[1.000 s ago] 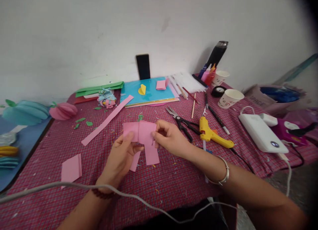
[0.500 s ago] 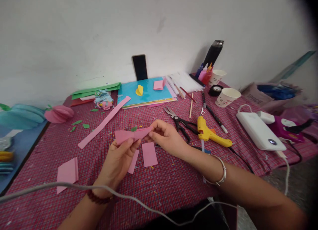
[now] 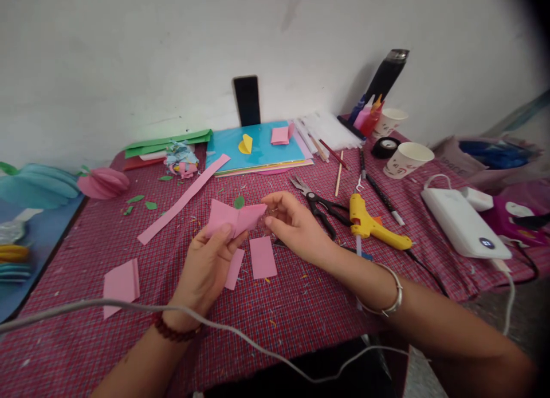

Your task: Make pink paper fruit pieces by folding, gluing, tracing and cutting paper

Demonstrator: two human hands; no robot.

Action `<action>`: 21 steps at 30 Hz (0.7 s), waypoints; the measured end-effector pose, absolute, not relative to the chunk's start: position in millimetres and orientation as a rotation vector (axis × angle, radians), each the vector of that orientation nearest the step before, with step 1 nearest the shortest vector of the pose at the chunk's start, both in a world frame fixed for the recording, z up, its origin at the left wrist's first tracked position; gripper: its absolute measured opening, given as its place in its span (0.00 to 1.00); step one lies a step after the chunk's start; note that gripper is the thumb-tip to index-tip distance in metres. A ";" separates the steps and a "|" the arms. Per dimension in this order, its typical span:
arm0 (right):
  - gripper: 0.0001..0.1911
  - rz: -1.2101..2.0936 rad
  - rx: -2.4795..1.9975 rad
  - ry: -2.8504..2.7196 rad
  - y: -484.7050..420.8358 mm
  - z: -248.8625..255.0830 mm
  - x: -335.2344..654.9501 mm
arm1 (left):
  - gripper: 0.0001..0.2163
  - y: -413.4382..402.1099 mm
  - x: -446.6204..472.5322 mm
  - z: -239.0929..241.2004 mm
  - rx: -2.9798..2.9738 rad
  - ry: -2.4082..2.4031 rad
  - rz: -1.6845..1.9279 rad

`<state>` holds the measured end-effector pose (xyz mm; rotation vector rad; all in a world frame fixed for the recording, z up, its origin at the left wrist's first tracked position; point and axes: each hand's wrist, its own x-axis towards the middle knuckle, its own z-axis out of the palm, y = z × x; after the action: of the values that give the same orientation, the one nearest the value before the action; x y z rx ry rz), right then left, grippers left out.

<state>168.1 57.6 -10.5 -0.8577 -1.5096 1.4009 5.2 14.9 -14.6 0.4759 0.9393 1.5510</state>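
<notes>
A piece of pink folded paper, shaped a bit like a bow, is pinched between the thumb and fingers of my left hand. Its narrow right end reaches the fingertips of my right hand, whose thumb and curled forefinger stand apart. A small green paper leaf shows just behind its upper edge; I cannot tell whether it is attached. Below the hands lie a pink paper rectangle and a narrower pink piece, partly covered by my left fingers.
Right of my hands are black-handled scissors and a yellow glue gun. A long pink strip and a folded pink sheet lie left. A white cable crosses in front. Paper cups and a power bank stand right.
The folded pink paper has tilted so more of its face shows. My right thumb and forefinger have spread apart at its right end. The whole view has shifted slightly.
</notes>
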 end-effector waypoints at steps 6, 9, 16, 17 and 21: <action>0.03 1.233 -0.861 -1.602 55.0 -7.7 168.1 | 0.06 13.2 10.9 -13.2 0.568 0.977 1.592; 0.04 1.244 -0.836 -1.710 51.7 -8.1 166.1 | 0.08 10.5 12.2 -12.8 0.608 1.062 1.527; 0.16 1.188 -0.953 -1.872 44.9 -4.6 164.2 | 0.07 3.1 15.1 -11.5 0.713 1.071 1.418; 0.15 1.200 -0.949 -1.873 44.6 -4.5 163.9 | 0.07 2.9 16.1 -11.6 0.704 1.056 1.406; 0.08 1.274 -0.887 -1.792 46.7 -7.5 163.1 | 0.10 3.1 18.6 -12.4 0.659 1.068 1.390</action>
<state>163.1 46.7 -7.5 -0.8865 -1.7917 1.2738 18.6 3.1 -12.4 0.6589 1.0678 1.3904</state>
